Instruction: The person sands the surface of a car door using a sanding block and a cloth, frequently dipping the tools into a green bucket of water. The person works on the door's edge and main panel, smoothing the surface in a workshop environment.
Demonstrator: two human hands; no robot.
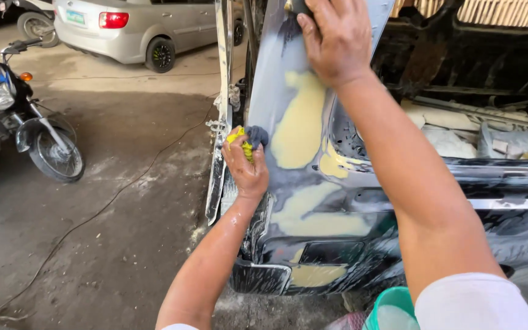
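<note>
A dark car body corner (337, 208) stands in front of me, wet, with pale yellow filler patches (300, 122) on its pillar and lower panel. My left hand (245, 168) is closed on a yellow pad with grey sandpaper (252, 137) and presses it against the left edge of the pillar beside the filler. My right hand (334, 40) rests flat and high on the pillar, fingers spread against the metal, holding nothing.
A motorcycle (13, 116) is parked at the left. A silver car (135, 27) sits at the back. A thin cable (99, 211) runs across the concrete floor. A green bucket (392, 308) stands below my right arm. Debris lies inside the car's open rear (478, 134).
</note>
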